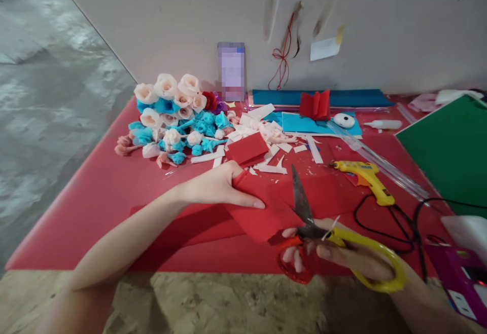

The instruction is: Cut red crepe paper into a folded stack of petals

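Note:
My left hand (218, 187) grips the left edge of a folded piece of red crepe paper (266, 205), thumb on top. My right hand (342, 258) holds scissors (315, 232) with one red and one yellow handle loop, fingers through the loops. The steel blades (300, 197) are open and reach up into the red paper from its lower right edge. Paper and scissors are held just above the red sheet (95, 197) that covers the table.
A heap of blue, white and peach paper flowers (171, 121) lies at the back left, with white paper scraps (266, 144) and a folded red stack (247, 149) beside it. A yellow glue gun (367, 177) with black cord is at right, a green sheet (452, 146) beyond it.

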The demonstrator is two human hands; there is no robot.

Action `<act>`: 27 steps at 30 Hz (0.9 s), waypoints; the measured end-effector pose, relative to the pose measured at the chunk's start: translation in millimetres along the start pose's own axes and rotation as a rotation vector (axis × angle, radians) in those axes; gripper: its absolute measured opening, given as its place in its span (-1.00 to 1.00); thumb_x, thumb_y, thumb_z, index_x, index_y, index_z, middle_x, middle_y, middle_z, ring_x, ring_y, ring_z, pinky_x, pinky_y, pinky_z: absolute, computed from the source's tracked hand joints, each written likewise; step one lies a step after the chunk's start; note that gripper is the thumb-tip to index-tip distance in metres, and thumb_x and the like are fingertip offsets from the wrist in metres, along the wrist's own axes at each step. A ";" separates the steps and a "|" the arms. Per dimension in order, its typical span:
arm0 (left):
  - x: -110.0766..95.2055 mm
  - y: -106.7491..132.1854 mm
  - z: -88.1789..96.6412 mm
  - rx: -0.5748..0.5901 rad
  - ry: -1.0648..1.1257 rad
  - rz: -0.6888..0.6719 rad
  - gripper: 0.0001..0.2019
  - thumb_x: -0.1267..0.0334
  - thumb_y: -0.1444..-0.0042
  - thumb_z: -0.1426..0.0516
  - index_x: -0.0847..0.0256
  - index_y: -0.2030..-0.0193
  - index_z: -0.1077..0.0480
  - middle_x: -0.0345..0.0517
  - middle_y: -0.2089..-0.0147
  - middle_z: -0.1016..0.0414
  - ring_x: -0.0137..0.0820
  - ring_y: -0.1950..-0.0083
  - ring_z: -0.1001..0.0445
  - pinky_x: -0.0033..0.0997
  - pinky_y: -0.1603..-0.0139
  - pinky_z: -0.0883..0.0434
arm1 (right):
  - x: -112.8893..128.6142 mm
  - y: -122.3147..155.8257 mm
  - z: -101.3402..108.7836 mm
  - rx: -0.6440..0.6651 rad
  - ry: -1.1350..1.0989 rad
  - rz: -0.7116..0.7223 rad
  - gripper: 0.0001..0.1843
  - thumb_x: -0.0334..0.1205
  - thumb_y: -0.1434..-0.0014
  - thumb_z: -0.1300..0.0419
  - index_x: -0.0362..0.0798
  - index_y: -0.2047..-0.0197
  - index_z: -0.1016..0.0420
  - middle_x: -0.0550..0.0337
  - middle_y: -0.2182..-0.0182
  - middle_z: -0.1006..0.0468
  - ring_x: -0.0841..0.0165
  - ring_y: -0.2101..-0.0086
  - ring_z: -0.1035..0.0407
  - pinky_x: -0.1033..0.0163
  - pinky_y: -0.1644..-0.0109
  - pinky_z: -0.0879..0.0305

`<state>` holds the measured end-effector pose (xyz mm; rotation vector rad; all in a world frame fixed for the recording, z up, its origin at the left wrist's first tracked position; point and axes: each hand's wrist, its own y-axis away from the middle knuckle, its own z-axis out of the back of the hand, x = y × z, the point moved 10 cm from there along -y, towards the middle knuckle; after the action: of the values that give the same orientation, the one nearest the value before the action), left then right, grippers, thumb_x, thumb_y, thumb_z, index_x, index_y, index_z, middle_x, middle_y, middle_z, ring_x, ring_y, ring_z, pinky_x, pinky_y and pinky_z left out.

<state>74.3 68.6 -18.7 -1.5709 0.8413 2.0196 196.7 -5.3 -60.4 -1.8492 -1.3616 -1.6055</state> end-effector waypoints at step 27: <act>-9.9 -0.2 -13.6 0.080 -0.026 -0.049 -0.82 0.31 0.02 -0.23 0.24 0.23 -0.54 -0.15 0.15 -0.58 -0.35 0.13 -0.53 -0.50 0.06 -0.45 | 2.5 -4.5 -2.1 0.047 0.202 -0.029 -0.51 0.14 -0.14 -0.05 -0.15 0.16 -0.45 -0.01 0.27 -0.54 0.27 0.31 -0.42 0.12 0.18 -0.33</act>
<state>86.4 59.5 -11.4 -1.5041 0.8547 1.9436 191.6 -3.7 -59.0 -1.5985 -1.3305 -1.7080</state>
